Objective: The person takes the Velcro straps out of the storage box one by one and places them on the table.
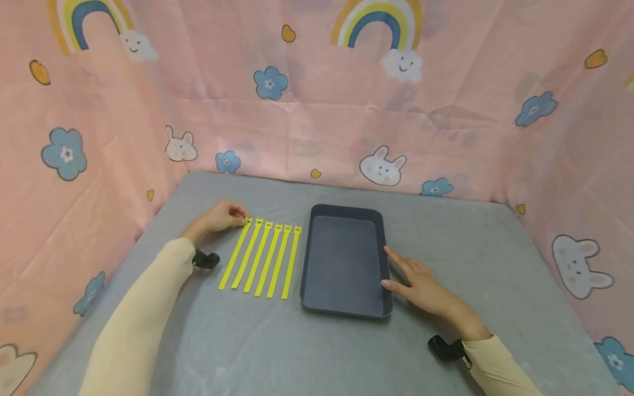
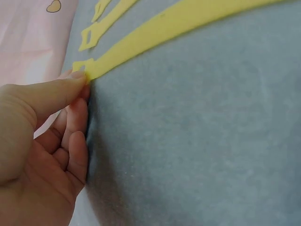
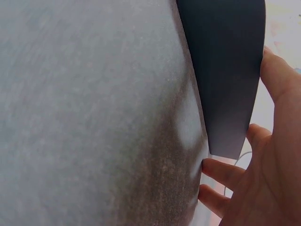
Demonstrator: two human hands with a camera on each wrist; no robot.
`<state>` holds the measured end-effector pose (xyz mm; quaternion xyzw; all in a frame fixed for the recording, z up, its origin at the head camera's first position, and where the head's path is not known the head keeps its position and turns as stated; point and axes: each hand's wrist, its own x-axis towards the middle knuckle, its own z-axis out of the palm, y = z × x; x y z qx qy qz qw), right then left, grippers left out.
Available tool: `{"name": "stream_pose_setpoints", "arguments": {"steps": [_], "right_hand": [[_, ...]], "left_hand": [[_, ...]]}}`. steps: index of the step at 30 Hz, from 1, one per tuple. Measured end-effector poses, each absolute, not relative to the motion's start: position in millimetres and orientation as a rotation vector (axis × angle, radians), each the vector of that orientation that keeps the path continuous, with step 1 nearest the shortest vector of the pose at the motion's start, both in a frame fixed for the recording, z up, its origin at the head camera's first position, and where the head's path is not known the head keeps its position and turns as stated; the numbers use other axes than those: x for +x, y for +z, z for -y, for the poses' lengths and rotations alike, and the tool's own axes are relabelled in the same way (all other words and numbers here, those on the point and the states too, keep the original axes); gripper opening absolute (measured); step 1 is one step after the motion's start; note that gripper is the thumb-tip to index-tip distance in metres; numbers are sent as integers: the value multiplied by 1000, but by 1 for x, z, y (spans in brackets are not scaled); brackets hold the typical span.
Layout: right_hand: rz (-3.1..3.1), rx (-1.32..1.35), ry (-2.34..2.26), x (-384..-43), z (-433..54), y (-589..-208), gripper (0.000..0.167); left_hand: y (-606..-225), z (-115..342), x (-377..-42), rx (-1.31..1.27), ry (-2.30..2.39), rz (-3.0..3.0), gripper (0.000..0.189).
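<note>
Several yellow hook-and-loop cable ties lie side by side on the grey cloth, their slotted heads at the far end. At the row's left end, my left hand (image 1: 221, 215) pinches the head of the outermost yellow cable tie (image 1: 234, 257) between thumb and fingers. In the left wrist view the thumb (image 2: 61, 92) covers part of that head, while the tie's strip (image 2: 155, 37) lies along the cloth. Right of the row is a dark grey rectangular tray (image 1: 345, 264) with nothing in it. My right hand (image 1: 421, 286) touches the tray's right rim with extended, spread fingers.
Grey cloth (image 1: 238, 341) covers the table. Pink printed curtains (image 1: 297, 126) stand behind it and along both sides. Each wrist carries a small black camera, the left one (image 1: 205, 259) close to the ties and the right one (image 1: 446, 348) low over the cloth.
</note>
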<state>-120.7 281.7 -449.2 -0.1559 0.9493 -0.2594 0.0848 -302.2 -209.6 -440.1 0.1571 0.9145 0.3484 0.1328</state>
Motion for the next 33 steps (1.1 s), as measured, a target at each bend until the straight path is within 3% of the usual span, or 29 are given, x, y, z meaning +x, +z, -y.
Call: {"name": "stream_pose_setpoints", "arguments": {"steps": [33], "right_hand": [[-2826, -453, -774, -121, -281, -449, 78]], "left_hand": [[-450, 210, -301, 436, 1078, -2720, 15]]}}
